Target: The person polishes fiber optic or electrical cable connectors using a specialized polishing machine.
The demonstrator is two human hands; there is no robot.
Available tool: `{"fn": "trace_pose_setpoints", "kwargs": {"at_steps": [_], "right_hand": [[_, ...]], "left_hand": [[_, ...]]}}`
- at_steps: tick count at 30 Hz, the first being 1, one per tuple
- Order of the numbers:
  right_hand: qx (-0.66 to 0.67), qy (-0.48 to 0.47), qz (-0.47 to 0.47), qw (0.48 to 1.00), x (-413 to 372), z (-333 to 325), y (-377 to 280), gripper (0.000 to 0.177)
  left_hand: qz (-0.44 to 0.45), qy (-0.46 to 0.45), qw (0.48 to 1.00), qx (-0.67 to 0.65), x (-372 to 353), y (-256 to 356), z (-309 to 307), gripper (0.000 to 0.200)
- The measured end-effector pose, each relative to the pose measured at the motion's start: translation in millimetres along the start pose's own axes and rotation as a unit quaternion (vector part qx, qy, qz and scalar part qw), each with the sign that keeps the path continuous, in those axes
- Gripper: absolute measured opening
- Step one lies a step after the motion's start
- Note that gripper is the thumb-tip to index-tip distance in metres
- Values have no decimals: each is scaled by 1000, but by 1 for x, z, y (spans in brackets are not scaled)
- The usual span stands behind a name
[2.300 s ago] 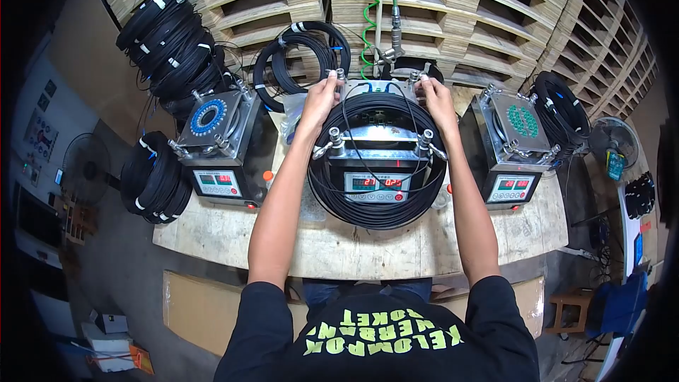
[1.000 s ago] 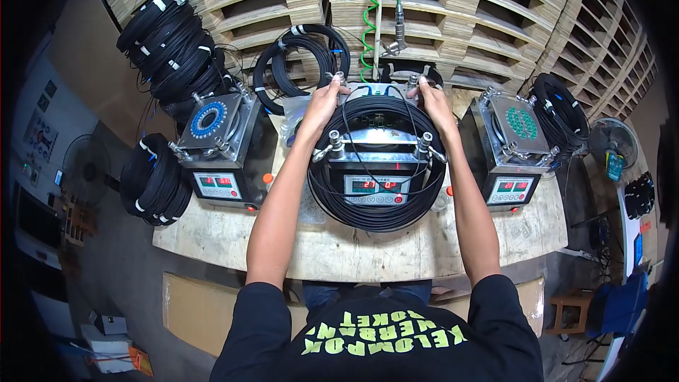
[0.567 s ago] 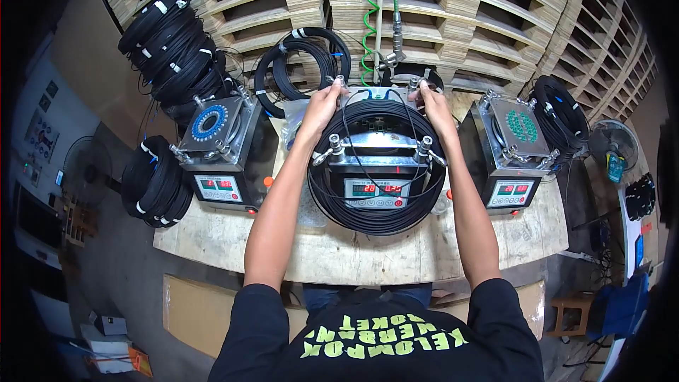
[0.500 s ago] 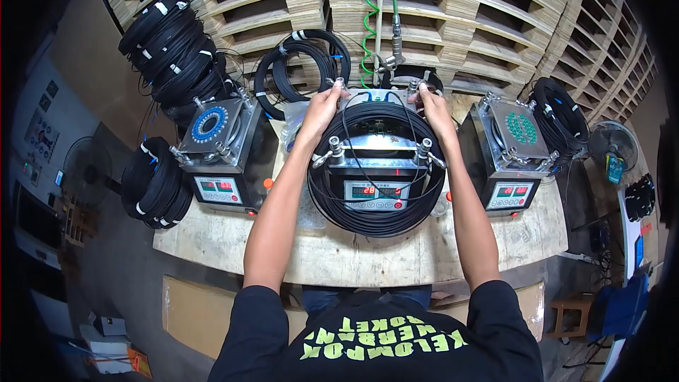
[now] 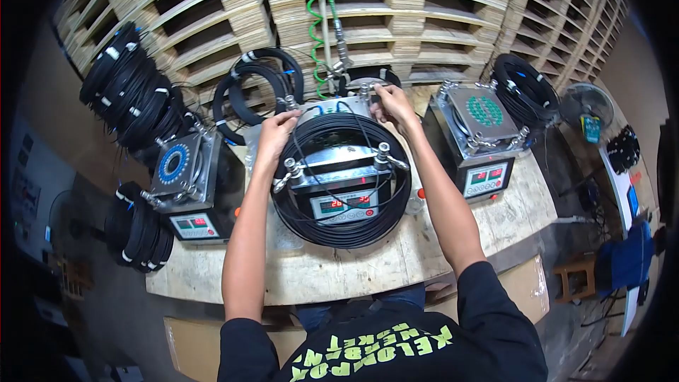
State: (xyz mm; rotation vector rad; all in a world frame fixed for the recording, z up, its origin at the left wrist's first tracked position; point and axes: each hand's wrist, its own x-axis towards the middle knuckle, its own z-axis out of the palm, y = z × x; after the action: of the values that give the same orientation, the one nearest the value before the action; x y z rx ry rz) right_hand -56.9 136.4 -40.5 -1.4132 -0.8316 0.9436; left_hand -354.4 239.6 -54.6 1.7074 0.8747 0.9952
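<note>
A black cable coil [image 5: 343, 237] rests around the middle polishing machine [image 5: 338, 182], with loose strands crossing its front. My left hand [image 5: 278, 136] is closed beside the rear left clamp post [image 5: 290, 102]; its fingers appear to grip the clamp's lever, which they mostly hide. At the rear right corner, my right hand [image 5: 394, 107] pinches the clamp lever near the rear right post [image 5: 364, 90]. Two front clamps, the left one [image 5: 290, 165] and the right one [image 5: 384, 152], stand untouched with levers outward. The machine's display [image 5: 345, 204] glows red.
A left machine [image 5: 185, 180] carries a blue connector ring; a right machine [image 5: 477, 131] has green connectors. Black coils [image 5: 134, 92] are stacked at far left, with others [image 5: 523, 88] at far right. Wooden pallets [image 5: 438, 7] rise behind the table [image 5: 353, 279]. A green air hose [image 5: 316, 21] hangs there.
My view has turned and tilted, shifting the scene left. My left hand's fingertips sit lower by the left post, and my right fingers have shifted around the right clamp. The display digits differ.
</note>
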Motion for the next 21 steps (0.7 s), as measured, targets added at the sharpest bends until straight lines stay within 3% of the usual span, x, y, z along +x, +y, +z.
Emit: {"fn": "trace_pose_setpoints", "kwargs": {"at_steps": [5,7,12,15,19,21], "right_hand": [[-96,56,12,994,36,-1,2,53],[-21,68,-23,997,50,0,12,43],[250,-73,-33,965,57,-13,41,19],[297,4,-8,955,34,-2,29,21],[135,13,-29,990,47,-6,33,32],[142,11,-71,987,46,-6,30,35]], "left_hand": [[-38,-26,999,-30,-3,4,-2,26],[-36,-26,999,-19,-5,9,-2,26],[-47,-25,998,-23,-5,10,-1,27],[-51,-29,998,-13,-5,11,-1,28],[-52,-29,998,-12,-5,14,-3,28],[-47,-25,998,-20,-7,14,-1,27]]}}
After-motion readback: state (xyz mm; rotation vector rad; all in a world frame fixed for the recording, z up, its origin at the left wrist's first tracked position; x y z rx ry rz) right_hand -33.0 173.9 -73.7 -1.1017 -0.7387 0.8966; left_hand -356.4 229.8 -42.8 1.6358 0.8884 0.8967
